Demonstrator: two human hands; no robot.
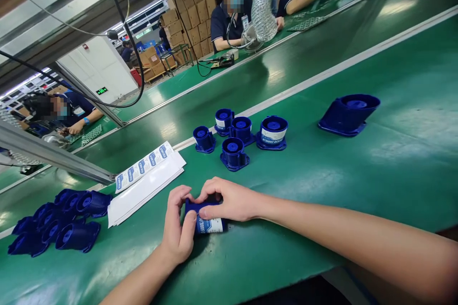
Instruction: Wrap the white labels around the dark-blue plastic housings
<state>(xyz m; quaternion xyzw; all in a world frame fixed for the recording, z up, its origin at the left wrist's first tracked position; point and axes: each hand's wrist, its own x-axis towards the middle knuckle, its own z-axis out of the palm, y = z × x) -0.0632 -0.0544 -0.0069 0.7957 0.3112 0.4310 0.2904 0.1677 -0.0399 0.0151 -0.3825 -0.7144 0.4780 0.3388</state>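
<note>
Both my hands hold one blue plastic cup-shaped part (pixel 204 219) lying on its side on the green belt (pixel 358 176). My left hand (pixel 179 228) wraps its left end, thumb pressing a white-and-blue label on its side. My right hand (pixel 229 198) curls over its top from the right. Sheets of labels (pixel 146 181) lie just behind my left hand. Several upright blue parts with labels (pixel 241 136) stand farther back in a cluster.
A heap of several unlabelled blue parts (pixel 60 224) lies at the left. One larger-looking blue part (pixel 348 113) stands alone at the right. A metal rail (pixel 53 157) crosses the upper left. Other people work across the far belt beside cardboard boxes (pixel 193 14).
</note>
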